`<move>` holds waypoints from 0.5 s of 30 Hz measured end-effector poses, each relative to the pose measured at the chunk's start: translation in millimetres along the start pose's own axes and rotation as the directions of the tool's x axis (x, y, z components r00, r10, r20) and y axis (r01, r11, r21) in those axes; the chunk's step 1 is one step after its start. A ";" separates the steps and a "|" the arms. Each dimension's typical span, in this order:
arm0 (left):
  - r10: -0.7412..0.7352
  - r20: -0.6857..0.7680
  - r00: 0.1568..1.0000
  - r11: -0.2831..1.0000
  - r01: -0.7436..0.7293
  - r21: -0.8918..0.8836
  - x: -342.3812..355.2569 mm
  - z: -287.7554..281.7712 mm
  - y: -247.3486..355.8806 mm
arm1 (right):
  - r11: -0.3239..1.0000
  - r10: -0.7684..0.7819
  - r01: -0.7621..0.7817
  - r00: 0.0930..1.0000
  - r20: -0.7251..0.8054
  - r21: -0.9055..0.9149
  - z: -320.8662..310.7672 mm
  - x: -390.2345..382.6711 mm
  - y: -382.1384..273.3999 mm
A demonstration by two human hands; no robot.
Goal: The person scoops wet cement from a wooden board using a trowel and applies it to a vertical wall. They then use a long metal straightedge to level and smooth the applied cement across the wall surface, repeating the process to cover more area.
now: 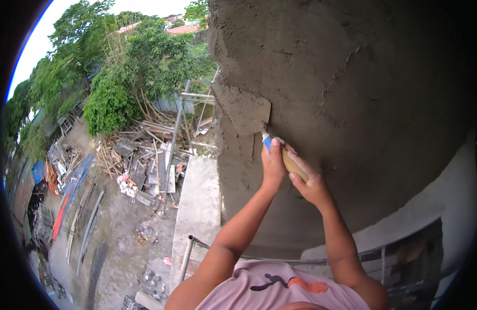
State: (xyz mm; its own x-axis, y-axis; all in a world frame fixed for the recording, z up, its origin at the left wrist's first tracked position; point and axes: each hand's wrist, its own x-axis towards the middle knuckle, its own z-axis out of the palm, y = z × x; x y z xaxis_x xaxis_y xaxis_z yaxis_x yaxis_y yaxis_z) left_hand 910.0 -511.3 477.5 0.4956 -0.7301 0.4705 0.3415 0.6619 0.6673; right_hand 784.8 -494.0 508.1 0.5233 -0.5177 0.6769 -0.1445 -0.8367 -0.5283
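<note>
A trowel (pixel 294 165) with a tan handle and a blue band near its neck is in both my hands. My right hand (pixel 311 185) is closed around the back of the handle. Higher up, by the blue band, my left hand (pixel 274 166) grips the front of it; some of its fingers are hidden behind the handle. The trowel's blade, smeared with grey mortar, lies against or very close to the plaster near the left edge of the wall (pixel 362 129). That wall is coated in rough, dark grey plaster with ridges and cracks.
A metal railing (pixel 279 262) runs across below my arms, in front of a dark opening at lower right. Left of the wall is a concrete ledge (pixel 199 191) with a metal frame (pixel 179 121) beside it. Far below lie scrap wood (pixel 145 155), long bars and rubble, with trees beyond.
</note>
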 end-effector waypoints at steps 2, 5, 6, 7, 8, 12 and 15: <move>0.004 0.010 1.000 1.000 -0.004 0.009 10.8 7.7 9.6 | 1.000 0.013 -0.013 1.000 0.004 -0.004 -4.0 5.7 1.3; 0.026 0.001 1.000 0.999 -0.026 -0.028 23.7 13.8 16.0 | 0.999 0.046 -0.045 0.999 0.024 -0.012 -8.7 19.0 -8.0; 0.025 -0.001 1.000 0.999 -0.025 -0.043 25.3 14.7 18.2 | 0.999 0.049 -0.048 0.998 0.025 -0.018 -9.5 20.3 -12.1; 0.020 0.006 1.000 0.999 -0.020 -0.028 24.4 12.0 17.0 | 0.999 0.049 -0.048 0.998 0.031 -0.021 -7.5 22.4 -13.7; 0.016 0.012 1.000 1.000 -0.016 -0.014 20.5 9.2 13.3 | 1.000 0.026 -0.026 1.000 0.013 -0.013 -4.9 19.1 -12.9; 0.038 0.034 0.999 0.998 -0.039 0.054 9.9 9.3 7.0 | 0.999 -0.032 0.032 0.999 -0.022 -0.029 -4.6 10.1 -8.5; 0.060 0.043 0.997 0.998 -0.061 0.004 28.4 15.3 14.0 | 0.999 0.007 -0.008 1.000 -0.018 -0.035 -9.8 22.3 -16.2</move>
State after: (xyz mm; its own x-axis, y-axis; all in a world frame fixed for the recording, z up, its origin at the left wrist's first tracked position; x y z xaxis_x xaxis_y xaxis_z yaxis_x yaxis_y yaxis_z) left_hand 916.6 -525.4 509.0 0.4804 -0.6954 0.5344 0.3074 0.7042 0.6400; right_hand 790.5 -493.8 536.8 0.5067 -0.5267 0.6825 -0.1781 -0.8385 -0.5150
